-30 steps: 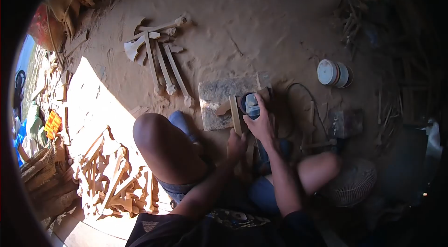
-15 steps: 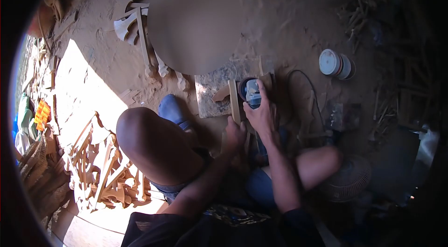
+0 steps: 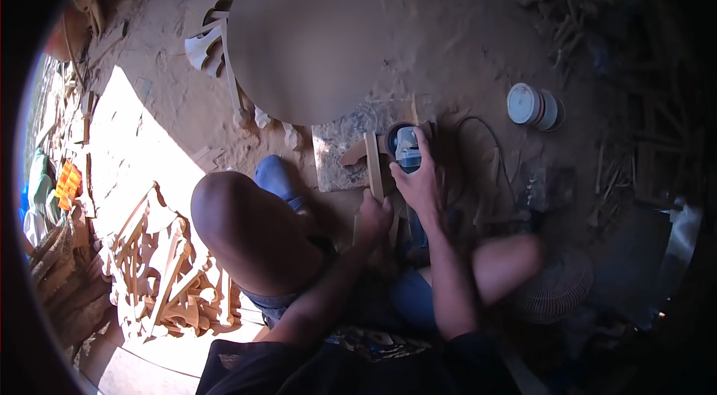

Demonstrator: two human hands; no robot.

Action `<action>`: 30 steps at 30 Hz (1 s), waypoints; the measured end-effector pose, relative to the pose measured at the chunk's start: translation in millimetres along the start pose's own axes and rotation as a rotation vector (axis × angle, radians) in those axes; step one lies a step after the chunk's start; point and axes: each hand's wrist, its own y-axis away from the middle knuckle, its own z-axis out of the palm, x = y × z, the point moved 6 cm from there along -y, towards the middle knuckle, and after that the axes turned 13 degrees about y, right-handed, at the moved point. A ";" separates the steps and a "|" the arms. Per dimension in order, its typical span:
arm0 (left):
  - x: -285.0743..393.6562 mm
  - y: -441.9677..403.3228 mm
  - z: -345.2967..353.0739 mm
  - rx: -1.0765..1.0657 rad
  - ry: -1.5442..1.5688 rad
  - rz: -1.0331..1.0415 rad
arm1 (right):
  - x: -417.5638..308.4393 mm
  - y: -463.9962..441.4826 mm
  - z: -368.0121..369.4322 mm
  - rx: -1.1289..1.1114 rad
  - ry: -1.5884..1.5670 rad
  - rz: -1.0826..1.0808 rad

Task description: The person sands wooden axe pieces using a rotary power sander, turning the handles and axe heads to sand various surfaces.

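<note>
Head cam: ideally steadying wooden piece (image 3: 373, 167) firmly over board (image 3: 328, 148), easing power tool (image 3: 408, 148) in w/ light, even pressure, keeping L hand (image 3: 375, 216) clear of its working side. Clasping wooden piece's near end in L hand, extending it fwd of grip; clasping power tool betw. thumb & fingers of R hand (image 3: 422, 186), just R of wooden piece.

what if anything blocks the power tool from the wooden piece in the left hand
Nothing visible: the power tool in the right hand is beside the wooden piece gripped by the left hand. Whether tool and wood touch is unclear.
</note>
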 end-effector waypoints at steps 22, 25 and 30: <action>8.1 7.2 -1.5 0.013 -0.062 0.019 | 38.9 -28.1 7.6 0.100 -0.027 0.084; 4.3 4.6 0.1 0.016 -0.056 0.055 | 52.0 -29.9 -12.5 0.121 -0.017 0.206; -4.2 -2.0 0.9 0.002 -0.040 -0.015 | 79.1 -41.8 -11.3 0.205 -0.136 0.096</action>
